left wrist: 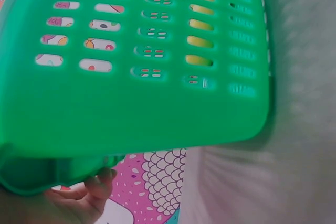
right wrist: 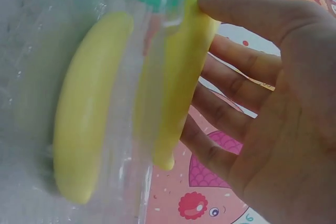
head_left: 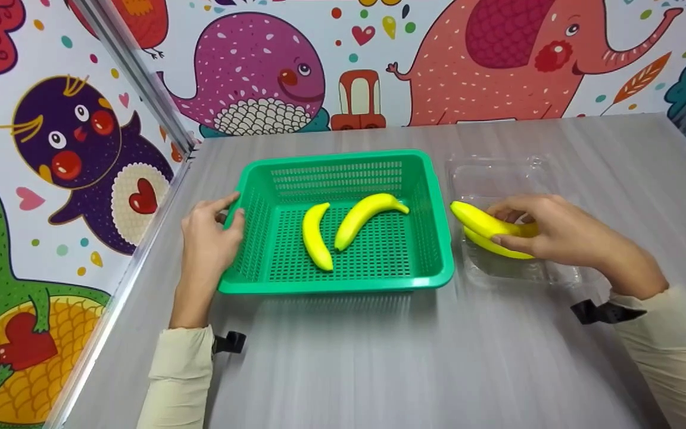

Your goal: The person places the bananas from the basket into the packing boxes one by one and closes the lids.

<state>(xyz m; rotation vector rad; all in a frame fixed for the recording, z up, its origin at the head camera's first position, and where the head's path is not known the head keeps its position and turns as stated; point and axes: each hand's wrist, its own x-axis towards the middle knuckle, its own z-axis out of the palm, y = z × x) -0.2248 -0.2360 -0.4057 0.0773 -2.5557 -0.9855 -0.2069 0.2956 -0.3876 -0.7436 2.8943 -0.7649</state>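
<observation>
My left hand (head_left: 209,241) grips the left rim of a green perforated plastic basket (head_left: 343,286). In the left wrist view the basket's side wall (left wrist: 131,114) hides part of that hand. Two yellow bananas, one on the left (head_left: 313,238) and one on the right (head_left: 367,219), lie on the basket floor. To the right of the basket, my right hand (head_left: 575,232) pinches a banana (right wrist: 191,51) between thumb and fingers, over a clear plastic container (head_left: 498,179). Another banana (right wrist: 89,108) rests inside that container, partly hidden below the held one in the head view.
The grey tabletop (head_left: 343,357) extends in front of the basket and container. Cartoon-printed walls stand behind (head_left: 373,59) and at the left (head_left: 81,196), with a metal strip (head_left: 140,71) at their corner.
</observation>
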